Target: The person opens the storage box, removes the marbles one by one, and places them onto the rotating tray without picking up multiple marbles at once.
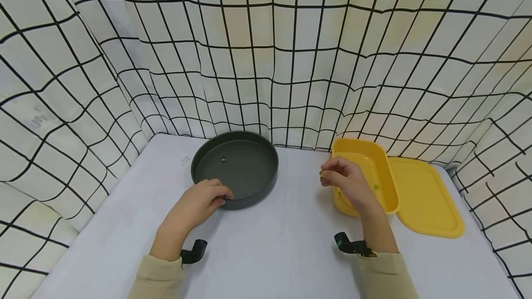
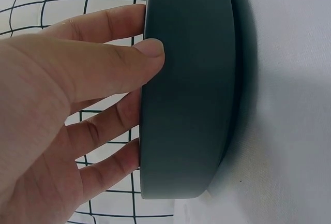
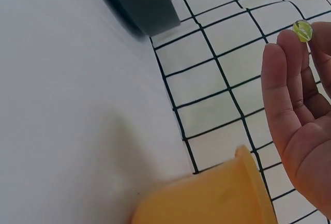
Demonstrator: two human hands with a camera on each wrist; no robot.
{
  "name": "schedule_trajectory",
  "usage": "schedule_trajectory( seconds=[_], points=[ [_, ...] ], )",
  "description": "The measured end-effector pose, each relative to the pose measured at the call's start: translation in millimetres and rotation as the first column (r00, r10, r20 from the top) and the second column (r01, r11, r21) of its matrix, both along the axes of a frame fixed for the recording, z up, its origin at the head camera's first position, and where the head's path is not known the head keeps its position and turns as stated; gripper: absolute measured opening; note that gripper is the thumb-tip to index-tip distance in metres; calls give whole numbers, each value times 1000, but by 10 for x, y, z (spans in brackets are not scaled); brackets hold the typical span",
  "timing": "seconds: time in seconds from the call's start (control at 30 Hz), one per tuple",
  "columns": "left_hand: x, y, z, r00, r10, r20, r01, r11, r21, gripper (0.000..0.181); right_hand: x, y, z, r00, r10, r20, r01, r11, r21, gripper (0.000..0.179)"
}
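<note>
My left hand (image 1: 203, 200) grips the near rim of a round dark cake pan (image 1: 237, 170). In the left wrist view the thumb lies on the outer wall of the pan, with the fingers behind the rim. One small green marble (image 1: 223, 159) lies inside the pan, left of its middle. My right hand (image 1: 347, 181), raised by the left side of a yellow plastic container (image 1: 392, 197), pinches a clear yellow-green marble (image 3: 303, 30) at its fingertips. A few small marbles (image 1: 376, 187) lie in the container, partly hidden by the hand and wrist.
A flat yellow lid (image 1: 432, 202) lies right of the container, touching its side. White table surface (image 1: 287, 239) lies between pan and container. White fabric with a black grid (image 1: 282, 68) rises behind and at both sides.
</note>
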State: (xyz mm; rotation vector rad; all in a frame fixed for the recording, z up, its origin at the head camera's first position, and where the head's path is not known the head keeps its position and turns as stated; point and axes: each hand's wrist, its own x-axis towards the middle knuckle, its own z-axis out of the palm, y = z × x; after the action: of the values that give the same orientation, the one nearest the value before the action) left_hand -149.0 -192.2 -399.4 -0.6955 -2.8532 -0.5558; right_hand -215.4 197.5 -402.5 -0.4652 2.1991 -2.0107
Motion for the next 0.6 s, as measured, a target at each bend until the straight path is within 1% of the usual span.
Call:
schedule_trajectory(
  seconds=[0.3, 0.6],
  points=[
    [0, 2, -3, 1000, 11, 1, -11, 1000, -7, 24, 24, -223, -5, 996, 89, 22, -88, 995, -54, 22],
    [-6, 2, 9, 1000, 5, 9, -5, 1000, -10, 23, 33, -373, -75, 990, 127, 61, -124, 991, -44, 23]
  ],
)
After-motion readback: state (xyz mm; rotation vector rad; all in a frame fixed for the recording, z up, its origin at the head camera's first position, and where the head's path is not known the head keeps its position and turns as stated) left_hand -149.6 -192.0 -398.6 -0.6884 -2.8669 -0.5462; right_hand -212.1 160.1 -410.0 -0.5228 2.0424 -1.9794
